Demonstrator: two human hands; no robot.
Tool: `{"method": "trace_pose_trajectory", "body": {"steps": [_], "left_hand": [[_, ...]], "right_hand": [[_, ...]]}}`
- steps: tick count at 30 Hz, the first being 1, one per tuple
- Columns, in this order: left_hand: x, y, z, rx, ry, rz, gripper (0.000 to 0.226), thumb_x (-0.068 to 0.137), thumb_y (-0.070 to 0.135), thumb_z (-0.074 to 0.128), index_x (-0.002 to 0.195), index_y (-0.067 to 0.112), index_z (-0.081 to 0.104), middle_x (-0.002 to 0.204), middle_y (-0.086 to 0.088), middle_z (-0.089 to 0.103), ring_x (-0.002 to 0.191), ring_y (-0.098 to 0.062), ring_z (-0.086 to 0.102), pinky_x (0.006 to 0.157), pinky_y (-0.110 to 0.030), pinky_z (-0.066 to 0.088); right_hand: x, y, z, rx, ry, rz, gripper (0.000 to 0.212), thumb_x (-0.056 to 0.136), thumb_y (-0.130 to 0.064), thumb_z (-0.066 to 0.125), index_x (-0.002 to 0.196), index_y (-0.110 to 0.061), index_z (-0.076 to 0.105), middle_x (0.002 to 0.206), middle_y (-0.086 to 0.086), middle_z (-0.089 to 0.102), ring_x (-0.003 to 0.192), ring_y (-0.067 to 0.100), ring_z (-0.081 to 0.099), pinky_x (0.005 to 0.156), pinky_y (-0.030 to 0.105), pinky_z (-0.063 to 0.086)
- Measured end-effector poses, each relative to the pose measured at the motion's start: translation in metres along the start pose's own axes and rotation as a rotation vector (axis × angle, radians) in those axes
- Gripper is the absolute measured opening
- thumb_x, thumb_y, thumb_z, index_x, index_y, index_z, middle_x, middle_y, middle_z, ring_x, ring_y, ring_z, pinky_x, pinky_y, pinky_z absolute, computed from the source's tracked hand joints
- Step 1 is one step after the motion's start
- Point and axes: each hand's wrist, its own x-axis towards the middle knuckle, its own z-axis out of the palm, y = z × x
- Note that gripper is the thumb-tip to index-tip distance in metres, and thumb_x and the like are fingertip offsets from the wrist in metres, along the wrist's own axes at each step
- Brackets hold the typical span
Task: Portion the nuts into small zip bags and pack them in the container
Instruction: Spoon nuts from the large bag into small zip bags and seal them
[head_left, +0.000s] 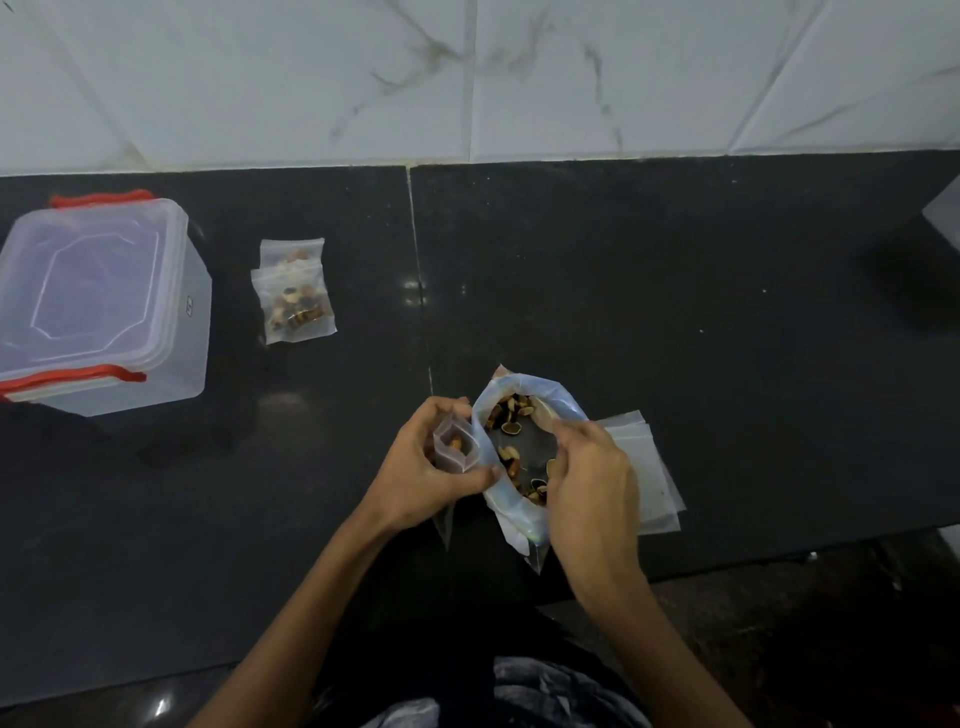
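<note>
1. Black stone counter (675, 312) runs under a pale marbled tile wall (467, 78).
2. Clear plastic container (104, 306), lid on with red clips, stands at far left.
3. Large open bag of nuts (519, 452) sits near the counter's front edge; the right hand (592, 488) reaches into its mouth, fingers curled, contents hidden.
4. Flat empty bags (649, 467) lie just right of it.
5. Two filled small bags (296, 296) lie overlapping beside the container.
6. Left hand (431, 467) grips an open small zip bag (454, 447) against the large bag.
</note>
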Motion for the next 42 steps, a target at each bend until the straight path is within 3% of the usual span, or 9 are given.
{"method": "trace_pose_trajectory", "body": {"steps": [3,8,12,18,22,30,33,38,42], "left_hand": [[0.002,0.002,-0.004,0.005,-0.048,-0.006,0.057,0.060,0.025,0.078,0.108,0.012,0.051,0.101,-0.005,0.065,0.092,-0.023,0.067,0.076,-0.033,0.057],[0.003,0.003,-0.005,-0.027,-0.080,-0.026,0.060,0.061,0.026,0.079,0.110,0.011,0.049,0.107,-0.011,0.063,0.097,-0.025,0.066,0.080,-0.036,0.057],[0.002,0.003,-0.003,-0.035,-0.052,-0.033,0.061,0.060,0.023,0.081,0.110,0.008,0.049,0.106,-0.016,0.063,0.095,-0.029,0.066,0.080,-0.038,0.057],[-0.002,0.010,0.003,-0.081,-0.047,-0.033,0.053,0.065,0.007,0.078,0.109,0.009,0.049,0.100,-0.008,0.066,0.089,-0.019,0.068,0.074,-0.026,0.056],[-0.008,0.015,0.006,-0.101,-0.020,-0.018,0.054,0.061,0.011,0.074,0.109,0.007,0.050,0.101,-0.005,0.064,0.089,-0.013,0.068,0.071,-0.022,0.054],[-0.027,0.013,0.010,0.007,0.325,0.060,0.054,0.056,0.027,0.080,0.105,0.021,0.057,0.105,0.006,0.064,0.091,0.000,0.063,0.071,-0.015,0.052],[-0.036,0.009,0.014,0.096,0.435,0.161,0.059,0.058,0.017,0.085,0.107,0.026,0.054,0.103,0.008,0.063,0.090,-0.002,0.063,0.071,-0.013,0.051],[-0.034,0.009,0.019,0.153,0.425,0.219,0.072,0.060,0.009,0.086,0.120,0.022,0.048,0.106,0.006,0.062,0.086,-0.006,0.064,0.073,-0.018,0.054],[-0.034,0.010,0.026,0.119,0.426,0.212,0.072,0.061,0.004,0.085,0.123,0.014,0.049,0.102,0.004,0.064,0.084,-0.004,0.065,0.066,-0.017,0.054]], "right_hand": [[0.001,0.003,0.005,0.034,-0.007,-0.025,0.036,0.094,-0.013,0.049,0.129,-0.022,0.054,0.123,-0.005,0.055,0.107,0.008,0.055,0.092,0.026,0.048],[0.001,0.006,0.002,0.129,-0.072,0.001,0.022,0.096,-0.018,0.047,0.111,-0.023,0.063,0.096,-0.008,0.063,0.083,0.002,0.057,0.075,0.017,0.048],[-0.005,-0.001,0.008,0.199,-0.142,0.063,0.024,0.096,-0.020,0.048,0.115,-0.023,0.062,0.098,-0.007,0.064,0.084,0.002,0.058,0.076,0.017,0.047],[0.010,0.003,0.001,0.520,-0.217,0.233,0.022,0.093,-0.012,0.055,0.110,-0.019,0.067,0.104,-0.009,0.065,0.079,-0.003,0.055,0.072,0.013,0.045],[0.006,0.010,-0.014,0.685,-0.263,0.325,0.021,0.091,-0.009,0.057,0.105,-0.020,0.068,0.086,-0.010,0.061,0.067,0.000,0.053,0.056,0.012,0.043],[-0.016,0.026,-0.021,0.765,-0.210,0.381,0.021,0.089,-0.010,0.059,0.104,-0.019,0.070,0.071,-0.007,0.060,0.060,0.001,0.051,0.048,0.009,0.040],[-0.023,0.027,-0.023,0.791,-0.186,0.401,0.021,0.088,-0.008,0.060,0.103,-0.018,0.071,0.071,-0.002,0.063,0.055,0.004,0.050,0.044,0.007,0.040],[-0.036,0.009,-0.039,0.865,-0.103,0.253,0.021,0.086,-0.009,0.062,0.099,-0.023,0.072,0.074,-0.012,0.065,0.057,-0.006,0.057,0.051,0.007,0.042],[-0.050,-0.015,-0.033,0.655,-0.028,-0.050,0.025,0.088,-0.011,0.062,0.102,-0.029,0.070,0.098,-0.018,0.069,0.091,-0.005,0.062,0.080,0.015,0.051]]}}
